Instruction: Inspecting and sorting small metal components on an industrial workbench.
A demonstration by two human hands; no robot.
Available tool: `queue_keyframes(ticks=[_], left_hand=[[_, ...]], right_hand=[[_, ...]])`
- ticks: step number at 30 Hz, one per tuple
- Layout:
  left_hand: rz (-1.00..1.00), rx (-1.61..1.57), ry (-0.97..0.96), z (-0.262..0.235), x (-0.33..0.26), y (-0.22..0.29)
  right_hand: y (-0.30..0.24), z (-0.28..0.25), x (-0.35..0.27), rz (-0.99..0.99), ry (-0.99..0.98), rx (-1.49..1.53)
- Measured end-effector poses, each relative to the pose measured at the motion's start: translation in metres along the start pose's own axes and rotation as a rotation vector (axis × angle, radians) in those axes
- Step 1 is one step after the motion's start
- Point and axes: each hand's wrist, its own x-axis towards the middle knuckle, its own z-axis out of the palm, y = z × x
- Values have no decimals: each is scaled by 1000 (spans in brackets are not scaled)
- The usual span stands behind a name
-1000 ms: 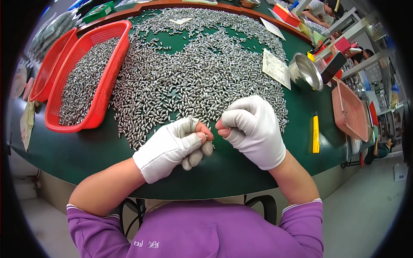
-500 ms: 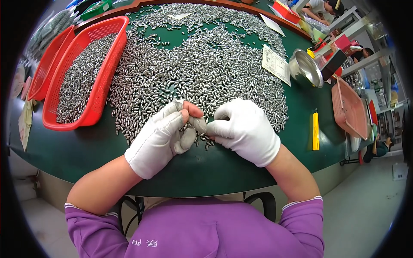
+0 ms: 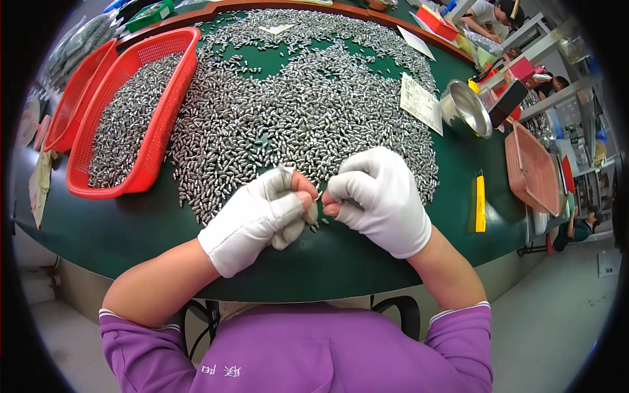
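Small shiny metal parts (image 3: 308, 111), bullet-shaped, cover the green table in a thick, wide layer. At its near edge my left hand (image 3: 255, 216), in a white glove with bare thumb and index fingertips, is closed in a pinch with its other fingers curled. My right hand (image 3: 386, 203), also white-gloved with bare fingertips, is pinched just beside it, a small gap between the two. Whatever lies between either hand's fingertips is too small or hidden to make out. A few loose metal parts (image 3: 324, 221) lie on the table just below the fingertips.
A red perforated basket (image 3: 75, 157) of metal parts stands at left, another red basket (image 3: 62, 124) beside it. At right are a paper slip (image 3: 419, 105), a steel bowl (image 3: 477, 118), a yellow cutter (image 3: 480, 206) and a pink basket (image 3: 524, 154). Another person (image 3: 488, 19) sits far right.
My left hand has shifted slightly right. My right hand's fingers have curled, showing their bare tips. Fewer loose parts show beneath the hands.
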Motion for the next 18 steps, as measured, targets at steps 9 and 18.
queue_keyframes(ticks=[9,18], left_hand=[[-73,102,-47,1,2,-1],[16,15,-87,-8,4,-4]], right_hand=[[-3,-1,3,-30,74,125],[5,-19,-6,174,-344,-172]])
